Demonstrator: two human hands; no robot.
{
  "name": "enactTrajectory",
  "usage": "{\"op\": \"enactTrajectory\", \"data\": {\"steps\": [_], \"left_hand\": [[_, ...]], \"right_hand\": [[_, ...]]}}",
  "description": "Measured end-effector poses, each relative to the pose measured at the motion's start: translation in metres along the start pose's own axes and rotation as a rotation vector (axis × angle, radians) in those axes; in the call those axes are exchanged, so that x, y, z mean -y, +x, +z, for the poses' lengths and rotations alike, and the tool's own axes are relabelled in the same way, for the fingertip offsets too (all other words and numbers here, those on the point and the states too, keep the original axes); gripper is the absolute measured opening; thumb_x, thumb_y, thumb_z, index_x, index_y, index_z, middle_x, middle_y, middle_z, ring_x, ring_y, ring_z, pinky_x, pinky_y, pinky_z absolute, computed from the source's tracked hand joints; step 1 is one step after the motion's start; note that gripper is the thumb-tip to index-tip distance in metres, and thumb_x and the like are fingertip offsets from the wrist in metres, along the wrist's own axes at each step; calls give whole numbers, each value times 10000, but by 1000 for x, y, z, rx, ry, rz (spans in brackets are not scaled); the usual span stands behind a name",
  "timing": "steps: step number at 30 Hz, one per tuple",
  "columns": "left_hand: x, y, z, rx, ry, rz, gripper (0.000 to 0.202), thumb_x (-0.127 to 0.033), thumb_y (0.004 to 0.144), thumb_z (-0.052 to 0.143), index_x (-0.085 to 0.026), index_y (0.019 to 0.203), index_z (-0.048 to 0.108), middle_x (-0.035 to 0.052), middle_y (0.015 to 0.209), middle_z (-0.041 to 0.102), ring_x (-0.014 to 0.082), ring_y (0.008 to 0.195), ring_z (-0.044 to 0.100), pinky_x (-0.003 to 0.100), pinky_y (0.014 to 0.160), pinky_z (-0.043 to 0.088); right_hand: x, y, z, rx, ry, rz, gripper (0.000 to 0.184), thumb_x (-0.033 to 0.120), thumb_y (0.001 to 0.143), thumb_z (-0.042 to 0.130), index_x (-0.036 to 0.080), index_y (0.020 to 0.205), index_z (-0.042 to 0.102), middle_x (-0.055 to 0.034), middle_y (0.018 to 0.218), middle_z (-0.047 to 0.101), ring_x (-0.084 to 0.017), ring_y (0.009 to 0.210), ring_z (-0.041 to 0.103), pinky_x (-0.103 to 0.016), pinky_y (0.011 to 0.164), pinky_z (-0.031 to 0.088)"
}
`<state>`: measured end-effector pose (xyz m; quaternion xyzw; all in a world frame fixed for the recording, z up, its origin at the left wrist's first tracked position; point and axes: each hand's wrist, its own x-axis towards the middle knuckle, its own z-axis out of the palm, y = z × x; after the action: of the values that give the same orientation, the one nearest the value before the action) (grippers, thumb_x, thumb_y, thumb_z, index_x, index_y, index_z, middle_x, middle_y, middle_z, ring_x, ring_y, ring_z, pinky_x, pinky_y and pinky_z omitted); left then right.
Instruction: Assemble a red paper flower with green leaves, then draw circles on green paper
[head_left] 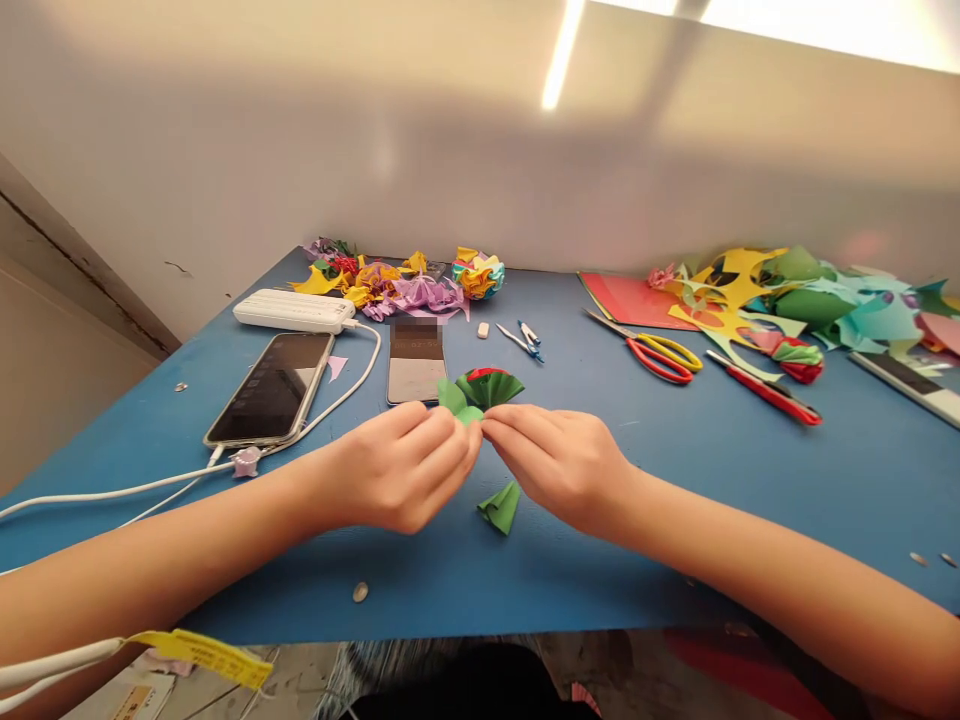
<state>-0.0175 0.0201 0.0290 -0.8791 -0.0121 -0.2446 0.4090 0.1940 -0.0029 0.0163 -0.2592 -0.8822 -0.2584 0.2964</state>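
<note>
Fingers of my left hand (416, 465) and my right hand (562, 455) meet in a pinch at the middle of the table. Between the fingertips is a light green paper piece (454, 398), its lower part hidden by the left fingers. A pleated dark green paper fan (501, 390) with red at its top opens out just above the right fingertips, which seem to pinch its narrow base. Below the hands, a folded green paper piece (501, 508) lies on the table.
A phone (270, 388) on a white cable, a white power bank (292, 312) and a second phone (416, 375) lie left. Compasses (521, 342) and an eraser (483, 329) sit behind. Scissors (660, 355), a red-handled cutter (772, 392) and colored paper scraps (802, 300) are right on the blue table (420, 590).
</note>
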Motion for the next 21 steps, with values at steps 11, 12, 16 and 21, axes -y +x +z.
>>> {"op": "enactTrajectory", "data": {"steps": [11, 12, 16, 21], "left_hand": [[-21, 5, 8, -5, -557, -632, 99, -81, 852, 512, -112, 871, 604, 44, 734, 624, 119, 667, 582, 233, 621, 500], [-19, 5, 7, -30, -461, -497, 109, -78, 852, 504, -98, 885, 606, 58, 737, 634, 135, 667, 590, 258, 614, 503], [-8, 3, -1, -27, -137, -6, 167, -136, 874, 490, -68, 918, 636, 102, 816, 660, 181, 726, 624, 283, 538, 472], [-12, 4, 1, -22, -180, -46, 158, -109, 857, 499, -50, 885, 642, 101, 802, 663, 177, 712, 619, 280, 542, 488]], "right_hand": [[-1, -14, -7, 8, -216, -377, 226, 127, 857, 459, 13, 944, 634, -176, 918, 680, -249, 826, 652, -310, 557, 494], [-1, -13, -7, 11, -179, -330, 212, 105, 855, 450, 23, 923, 634, -166, 894, 681, -227, 801, 650, -301, 561, 491], [0, -14, -8, 105, 162, 19, 156, 78, 860, 461, 93, 854, 616, -82, 789, 660, -121, 652, 595, -236, 551, 468], [-3, -15, -6, 147, 268, 116, 91, 142, 874, 511, 119, 881, 599, -54, 812, 656, -103, 668, 591, -217, 574, 475]]}}
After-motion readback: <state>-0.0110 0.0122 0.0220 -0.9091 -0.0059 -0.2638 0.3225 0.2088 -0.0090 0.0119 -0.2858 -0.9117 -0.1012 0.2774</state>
